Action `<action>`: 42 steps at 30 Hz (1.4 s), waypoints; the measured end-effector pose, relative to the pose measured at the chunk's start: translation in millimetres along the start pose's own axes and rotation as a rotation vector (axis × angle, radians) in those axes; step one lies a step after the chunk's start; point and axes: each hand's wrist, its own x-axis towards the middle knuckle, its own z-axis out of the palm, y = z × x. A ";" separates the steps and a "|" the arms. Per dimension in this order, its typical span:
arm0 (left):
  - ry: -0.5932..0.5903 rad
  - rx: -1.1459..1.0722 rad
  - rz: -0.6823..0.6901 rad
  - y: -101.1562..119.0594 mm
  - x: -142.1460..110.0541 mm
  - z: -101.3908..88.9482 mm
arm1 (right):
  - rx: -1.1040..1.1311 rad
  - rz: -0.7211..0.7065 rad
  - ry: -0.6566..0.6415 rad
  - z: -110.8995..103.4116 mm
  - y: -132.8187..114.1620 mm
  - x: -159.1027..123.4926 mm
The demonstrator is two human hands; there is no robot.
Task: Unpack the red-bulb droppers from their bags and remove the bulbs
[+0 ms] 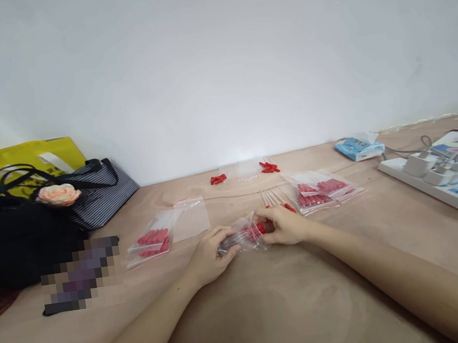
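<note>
Near the table's middle, my left hand (214, 255) is closed round one end of a clear plastic bag (243, 242), where thin, shiny shafts show inside. My right hand (284, 225) has its fingers closed at the bag's other end, against red handles (257, 229); its fingertips are partly hidden. Just beyond the right hand lie several thin rods (271, 196) with red ends. Flat zip bags of red pieces (328, 187) lie right of them. On the left, more zip bags with red pieces (152, 240) rest beside an empty-looking clear bag (191, 216).
Loose red pieces (270, 167) and another small red pile (218, 179) lie by the wall. A tissue pack (359, 148) and a power strip (443, 181) with plugs are at right. Dark and striped bags (102, 192) and a blurred-out object (84, 274) occupy the left.
</note>
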 end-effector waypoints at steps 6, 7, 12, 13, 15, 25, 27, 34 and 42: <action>-0.001 0.001 -0.014 -1.8 0.4 0.3 | 0.088 0.029 -0.019 -11.2 6.8 -3.7; 0.000 0.002 -0.016 -2.0 0.4 0.2 | 0.062 0.023 -0.015 -10.7 6.3 -3.8; 0.007 -0.009 -0.014 -4.6 0.3 -1.6 | -0.043 0.010 0.005 -5.4 1.4 -2.9; 0.008 -0.013 -0.013 -5.6 0.2 -2.4 | -0.050 0.018 0.005 -5.0 0.6 -2.9; 0.008 -0.015 -0.018 -8.0 -0.1 -4.6 | -0.058 0.028 0.001 -5.2 0.0 -3.3; 0.014 0.010 -0.105 -20.1 -2.3 -14.4 | 0.536 0.220 -0.002 -28.4 25.2 -2.8; 0.009 0.010 -0.113 -20.3 -2.3 -14.4 | 0.611 0.289 0.069 -39.6 30.9 -4.7; 0.005 0.012 -0.110 -17.1 -1.6 -15.2 | 0.505 0.310 0.454 -68.4 44.8 -10.3; 0.016 0.012 -0.101 -17.9 -1.8 -15.6 | -0.581 0.098 0.469 -53.3 54.2 -16.0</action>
